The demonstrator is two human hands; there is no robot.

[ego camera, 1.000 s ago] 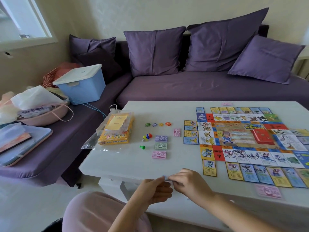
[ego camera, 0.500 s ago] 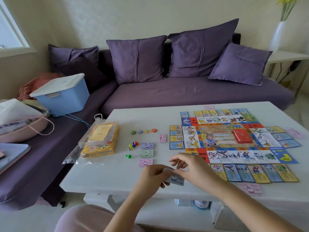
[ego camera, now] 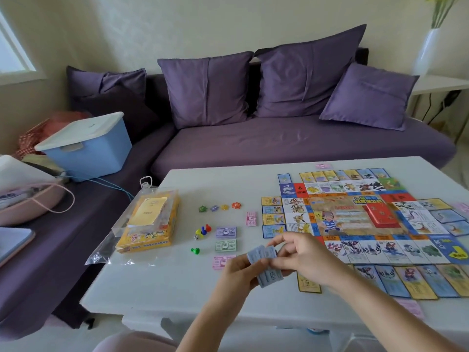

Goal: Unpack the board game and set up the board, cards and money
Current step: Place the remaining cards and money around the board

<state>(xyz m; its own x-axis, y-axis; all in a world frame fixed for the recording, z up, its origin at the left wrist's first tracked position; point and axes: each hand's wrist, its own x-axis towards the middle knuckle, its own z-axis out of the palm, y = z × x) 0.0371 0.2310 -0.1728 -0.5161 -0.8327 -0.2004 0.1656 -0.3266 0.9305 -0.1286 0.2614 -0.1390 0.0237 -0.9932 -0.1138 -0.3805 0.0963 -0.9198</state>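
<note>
Blue notes (ego camera: 262, 255): above desk (ego camera: 165, 288) nr front edge, by pink pile (ego camera: 219, 262). L hand (ego camera: 236, 275) fingers clamped on stack; R hand (ego camera: 307, 257) fingers pinching top note, prob. counting out next pile.

Both hands are above the near part of the white table (ego camera: 177, 288). The left hand (ego camera: 239, 271) grips pale blue notes (ego camera: 269, 276); the right hand (ego camera: 304, 257) pinches their upper end. Motion blur makes it unclear whether this is one stack or two. To the right the board (ego camera: 355, 217) lies flat, with a red deck (ego camera: 379, 215) on its centre and cards along its edges. To the left lie a purple pile (ego camera: 226, 232), a green pile (ego camera: 225, 245), a pink pile (ego camera: 219, 261), pawns (ego camera: 203, 231), star tokens (ego camera: 219, 207) and a yellow box (ego camera: 149, 224) inside a clear bag.
</note>
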